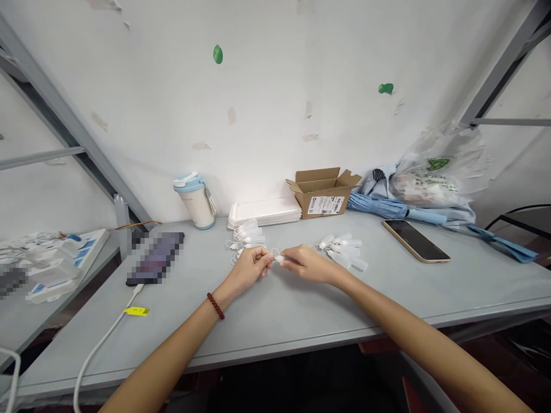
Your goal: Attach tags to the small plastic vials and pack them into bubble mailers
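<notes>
Item, left hand (253,265): fingers pinched narrow, thumb against forefinger, at the cord loop of a small white piece (279,258), a dark red bead bracelet (216,306) on the wrist. Item, right hand (307,264): fingertips closed on the body of that same piece, which I find between the two hands, just above the grey table (344,312). Item, left group of white pieces (250,232), cord loops showing, lying just beyond the left hand. Item, right group of white pieces (344,250), tags fanned out, beyond the right hand; I make out no clear loops there. By my reckoning the work is partway: one piece in hand, several to either side; the loops suggest the left group is the finished one, though I cannot confirm it from here. Along the back: a cream tumbler (197,202) with blue lid, a white flat stack (269,212), a cardboard box (306,206) with flaps up, a blue umbrella (379,205), a clear plastic bag (443,166). Right: a phone (415,241), screen dark. Left: a blurred-out device (155,258) on a white cable (105,339). Room: white wall (267,115), tape-marked, two green stickers (218,54), grey metal framing (71,112) at both sides.
</notes>
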### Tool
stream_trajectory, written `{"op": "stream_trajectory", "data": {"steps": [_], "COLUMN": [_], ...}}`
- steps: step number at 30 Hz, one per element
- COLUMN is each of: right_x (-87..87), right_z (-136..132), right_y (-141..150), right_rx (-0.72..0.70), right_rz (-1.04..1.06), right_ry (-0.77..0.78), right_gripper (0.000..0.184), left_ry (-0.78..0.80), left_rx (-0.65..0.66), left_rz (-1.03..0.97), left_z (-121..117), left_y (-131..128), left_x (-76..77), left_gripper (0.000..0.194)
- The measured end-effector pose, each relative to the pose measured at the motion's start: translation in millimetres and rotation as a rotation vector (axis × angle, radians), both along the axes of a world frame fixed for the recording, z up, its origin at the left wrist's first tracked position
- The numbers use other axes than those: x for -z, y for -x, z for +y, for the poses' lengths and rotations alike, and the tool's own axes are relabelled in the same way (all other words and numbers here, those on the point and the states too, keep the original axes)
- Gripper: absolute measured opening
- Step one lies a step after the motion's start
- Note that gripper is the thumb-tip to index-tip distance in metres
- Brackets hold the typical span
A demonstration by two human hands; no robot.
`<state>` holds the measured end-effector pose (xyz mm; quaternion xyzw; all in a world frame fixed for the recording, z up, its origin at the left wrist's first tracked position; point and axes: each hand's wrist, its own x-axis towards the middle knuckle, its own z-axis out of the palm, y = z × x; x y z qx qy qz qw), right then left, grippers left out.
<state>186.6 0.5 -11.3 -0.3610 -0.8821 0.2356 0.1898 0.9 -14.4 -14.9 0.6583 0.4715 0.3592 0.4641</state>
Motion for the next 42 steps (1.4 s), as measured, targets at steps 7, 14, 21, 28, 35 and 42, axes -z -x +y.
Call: {"op": "stream_trajectory", "data": {"steps": [7,14,21,28,35,42], "right_x": [3.3,2.5,-3.9,-2.6,1.0,2.8], "right_z": [1.3,0.5,-1.2,0.3,2.7,10.7], "right_y": [-0.2,-0.3,0.7,1.1,-0.2,-7.4], "right_rx": [-0.01,-0.024,-0.01,-0.005,0.016,0.052], "right_rz": [0.009,0.004,0.069,0.059,0.063,0.014], "right_ry": [-0.021,-0.044,-0.041,-0.084,-0.129,-0.212], "right_gripper": [0.03,0.028,0.022,0.024,0.021,0.024], "left_ry": [-0.002,-0.003,0.028,0.02,-0.005,0.009], "left_rx": [-0.001,0.037,-0.006,-0.028,0.033,-0.07], "left_rz": [-0.014,0.006,-0.124,-0.124,-0.034,-0.074], "left_z": [0.2,1.8,9.8,11.3,9.2,16.3], "left_y": [-1.1,3.1,6.4,7.8,8.8,17.6], "left_x": [1.3,3.1,1.0,-0.2,-0.8,-5.4], "left_gripper": [0.029,0.031,0.045,0.042,0.038,0.037]}}
